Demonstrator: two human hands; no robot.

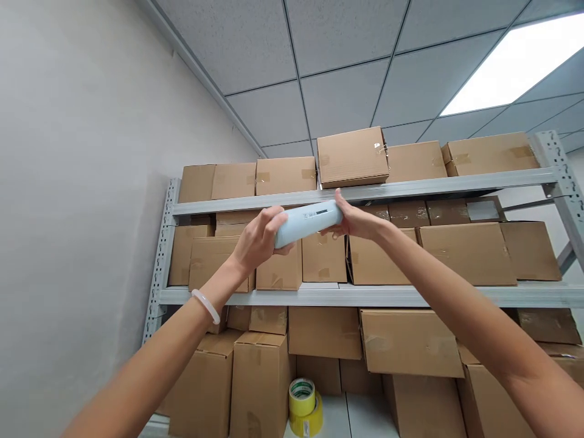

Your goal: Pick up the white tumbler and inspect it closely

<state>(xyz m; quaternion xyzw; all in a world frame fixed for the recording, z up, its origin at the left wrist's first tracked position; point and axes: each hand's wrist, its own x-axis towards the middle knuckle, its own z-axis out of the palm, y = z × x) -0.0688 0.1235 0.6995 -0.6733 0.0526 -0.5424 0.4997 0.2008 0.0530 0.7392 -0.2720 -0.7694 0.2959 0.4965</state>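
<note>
I hold a pale blue, oblong box (306,222) up in front of a metal shelf rack (365,192), both arms stretched out. My left hand (258,238) grips its left end, with a white bangle on that wrist. Its right end is held by my right hand (358,218). The box lies roughly level, tilted slightly up to the right, with a small label and dark print on its upper face. It is just below the rack's top shelf edge, under a brown carton (352,157) that juts forward on the top shelf.
The grey rack is packed with brown cardboard cartons (465,252) on every level. Two rolls of yellow tape (305,406) sit stacked on the lowest visible shelf. A white wall (82,201) runs along the left; a ceiling light panel (515,64) glows top right.
</note>
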